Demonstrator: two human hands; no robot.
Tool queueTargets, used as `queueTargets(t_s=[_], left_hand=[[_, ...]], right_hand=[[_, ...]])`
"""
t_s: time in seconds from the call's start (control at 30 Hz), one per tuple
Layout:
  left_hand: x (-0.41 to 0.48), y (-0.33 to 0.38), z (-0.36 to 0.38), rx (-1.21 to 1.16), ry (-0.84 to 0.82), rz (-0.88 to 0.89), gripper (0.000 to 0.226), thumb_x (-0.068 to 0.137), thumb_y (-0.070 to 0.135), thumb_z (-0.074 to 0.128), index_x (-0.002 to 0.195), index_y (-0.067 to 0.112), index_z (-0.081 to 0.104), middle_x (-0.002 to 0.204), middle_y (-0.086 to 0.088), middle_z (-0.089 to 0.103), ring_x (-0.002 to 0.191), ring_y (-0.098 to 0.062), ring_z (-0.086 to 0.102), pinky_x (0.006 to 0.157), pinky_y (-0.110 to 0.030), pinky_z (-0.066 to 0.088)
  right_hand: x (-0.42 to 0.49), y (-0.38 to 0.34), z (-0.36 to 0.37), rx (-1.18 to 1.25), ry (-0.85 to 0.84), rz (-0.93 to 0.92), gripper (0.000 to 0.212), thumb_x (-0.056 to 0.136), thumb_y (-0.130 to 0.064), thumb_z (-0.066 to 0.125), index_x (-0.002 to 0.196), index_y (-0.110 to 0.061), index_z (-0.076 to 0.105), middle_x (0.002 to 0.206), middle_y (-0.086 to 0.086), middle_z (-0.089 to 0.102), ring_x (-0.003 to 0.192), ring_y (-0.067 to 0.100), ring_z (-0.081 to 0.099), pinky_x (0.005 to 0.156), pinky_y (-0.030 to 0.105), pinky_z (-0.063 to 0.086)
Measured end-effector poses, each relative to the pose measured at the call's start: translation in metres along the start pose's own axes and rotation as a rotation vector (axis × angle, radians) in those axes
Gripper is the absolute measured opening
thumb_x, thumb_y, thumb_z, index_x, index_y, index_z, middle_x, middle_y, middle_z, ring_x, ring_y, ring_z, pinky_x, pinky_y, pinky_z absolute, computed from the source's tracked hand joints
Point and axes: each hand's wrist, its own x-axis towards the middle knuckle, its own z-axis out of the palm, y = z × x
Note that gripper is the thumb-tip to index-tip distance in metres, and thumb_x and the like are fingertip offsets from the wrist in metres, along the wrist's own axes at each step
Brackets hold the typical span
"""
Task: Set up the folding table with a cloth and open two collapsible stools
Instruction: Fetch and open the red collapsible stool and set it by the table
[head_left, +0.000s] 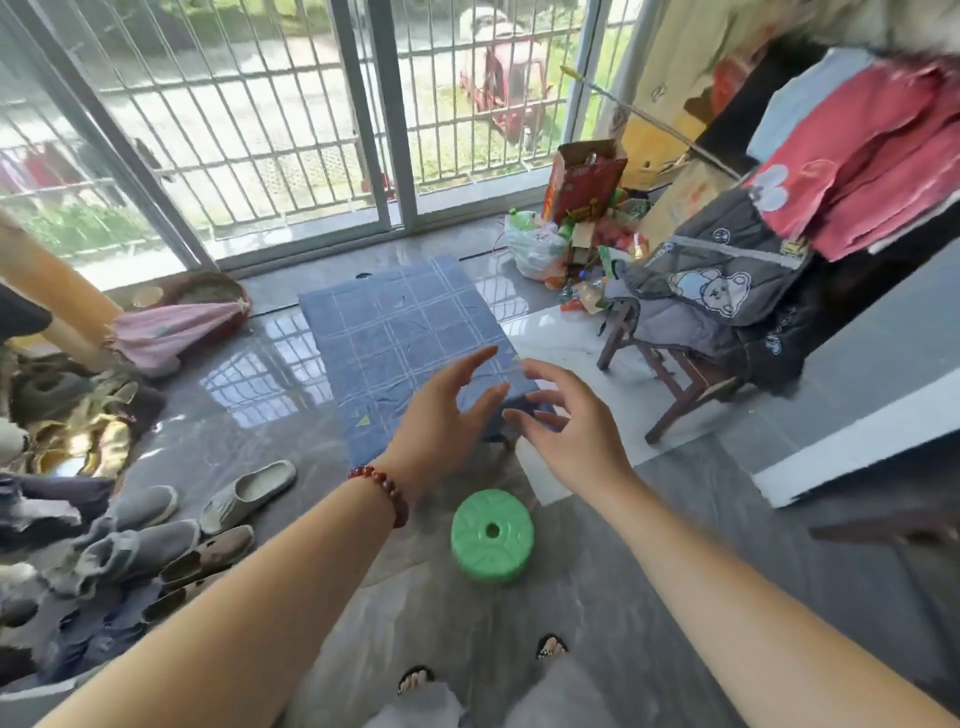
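Fingers, left hand (447, 410): spread, lightly curved, holding nothing; over the table's near right corner.
Fingers, right hand (566, 431): spread, loosely curled, holding nothing; just beside the left hand, over the same corner. Contact with the cloth cannot be told.
Cloth: blue checked fabric cloth (400, 322) lies flat over the low folding table (511, 442); only one dark leg shows.
Stool: green round plastic collapsible stool (491, 535), a low drum, on the grey tiled floor (649, 597) between the table's near edge and the person's feet.
Wrist: red bead bracelet (382, 491), left.
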Motion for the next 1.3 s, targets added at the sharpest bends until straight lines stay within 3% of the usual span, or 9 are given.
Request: queueTargets(t_s=[0.17,0.27,0.4,0.53,0.67,0.83,0.97,1.13,1.3], left_hand=[[-0.012,0.003,-0.039,0.048,-0.092,0.152,0.045,0.092,0.044,0.051,0.136,0.043,0.042,0.138,0.015,0.048,0.126,-0.002,0.042,0.102,-0.027,0.037],[-0.016,0.012,-0.044,0.007,-0.156,0.244,0.044,0.091,0.044,0.051,0.134,0.04,0.046,0.136,0.016,0.049,0.122,-0.001,0.045,0.096,-0.021,0.035],[-0.027,0.037,-0.025,-0.151,-0.303,0.28,0.04,0.092,0.039,0.052,0.132,0.033,0.05,0.127,0.019,0.052,0.113,0.005,0.047,0.074,0.0,0.039],[-0.04,0.063,0.009,-0.194,-0.456,0.375,0.042,0.091,0.039,0.053,0.132,0.028,0.051,0.131,0.016,0.052,0.121,-0.001,0.046,0.086,-0.013,0.036],[-0.06,0.091,0.048,-0.093,-0.566,0.576,0.04,0.092,0.038,0.053,0.13,0.025,0.051,0.123,0.014,0.051,0.114,0.0,0.046,0.09,-0.017,0.037],[-0.116,0.131,0.11,-0.139,-0.798,0.653,0.035,0.093,0.036,0.052,0.127,0.026,0.053,0.124,0.009,0.055,0.115,-0.004,0.049,0.092,-0.021,0.039],[-0.188,0.164,0.159,-0.219,-0.995,0.682,0.033,0.091,0.036,0.054,0.12,0.021,0.058,0.122,0.008,0.06,0.113,-0.008,0.056,0.093,-0.023,0.045],[-0.297,0.195,0.213,-0.254,-1.174,0.638,0.017,0.094,0.025,0.054,0.109,0.023,0.061,0.096,0.018,0.062,0.082,0.016,0.057,0.074,-0.003,0.043],[-0.412,0.214,0.265,-0.259,-1.318,0.606,0.01,0.095,0.024,0.052,0.099,0.026,0.061,0.08,0.012,0.06,0.06,0.013,0.053,0.057,-0.003,0.04]], right_hand=[[-0.022,-0.029,0.019,0.077,0.172,0.055,0.047,0.082,-0.019,0.072,0.125,-0.028,0.053,0.122,-0.014,0.057,0.104,0.005,0.059,0.085,0.015,0.051],[-0.04,-0.045,0.021,0.152,0.306,0.084,0.043,0.083,-0.016,0.071,0.12,-0.03,0.054,0.117,-0.016,0.06,0.102,0.003,0.059,0.085,0.018,0.052],[-0.074,-0.066,0.003,0.146,0.484,0.088,0.04,0.082,-0.019,0.071,0.117,-0.029,0.054,0.112,-0.016,0.06,0.098,0.002,0.061,0.077,0.012,0.05],[-0.119,-0.076,-0.021,0.147,0.674,0.119,0.04,0.082,-0.018,0.071,0.116,-0.031,0.053,0.112,-0.014,0.061,0.098,0.002,0.061,0.076,0.009,0.048],[-0.17,-0.08,-0.045,0.086,0.875,0.147,0.037,0.082,-0.016,0.071,0.113,-0.029,0.055,0.108,-0.013,0.061,0.094,-0.002,0.061,0.076,0.004,0.045],[-0.254,-0.082,-0.072,0.047,1.098,0.173,0.033,0.083,-0.022,0.07,0.104,-0.041,0.052,0.106,-0.015,0.061,0.098,0.008,0.063,0.082,0.014,0.05],[-0.34,-0.082,-0.093,0.059,1.303,0.224,0.039,0.082,-0.015,0.071,0.115,-0.025,0.053,0.107,-0.009,0.061,0.096,0.008,0.063,0.081,0.013,0.05],[-0.458,-0.083,-0.106,0.088,1.554,0.25,0.04,0.079,-0.001,0.071,0.114,-0.015,0.056,0.103,-0.002,0.063,0.09,0.014,0.063,0.078,0.015,0.051],[-0.576,-0.081,-0.115,0.122,1.732,0.271,0.037,0.081,-0.001,0.07,0.112,-0.015,0.057,0.105,0.0,0.063,0.091,0.011,0.063,0.074,0.01,0.049]])
